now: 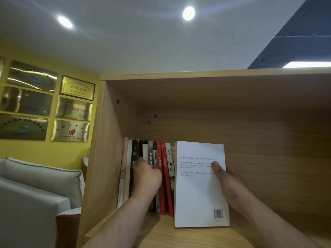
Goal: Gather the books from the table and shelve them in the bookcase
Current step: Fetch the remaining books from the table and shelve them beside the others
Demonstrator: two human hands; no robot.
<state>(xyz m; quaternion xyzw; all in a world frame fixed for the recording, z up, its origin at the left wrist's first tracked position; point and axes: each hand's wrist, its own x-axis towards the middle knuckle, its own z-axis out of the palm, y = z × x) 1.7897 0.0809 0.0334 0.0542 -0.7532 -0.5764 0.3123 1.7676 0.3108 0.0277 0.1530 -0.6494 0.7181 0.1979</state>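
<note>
A white paperback stands upright on the wooden shelf of the bookcase, back cover with a barcode facing me. My right hand grips its right edge, thumb on the cover. Left of it stands a row of several upright books, with red, black and white spines, pushed against the bookcase's left wall. My left hand rests against the middle of that row, fingers pressed on the spines, and hides part of them.
The shelf compartment is open and bare to the right of the white book. A grey sofa stands at the lower left. Gold plaques hang on the yellow wall beside the bookcase.
</note>
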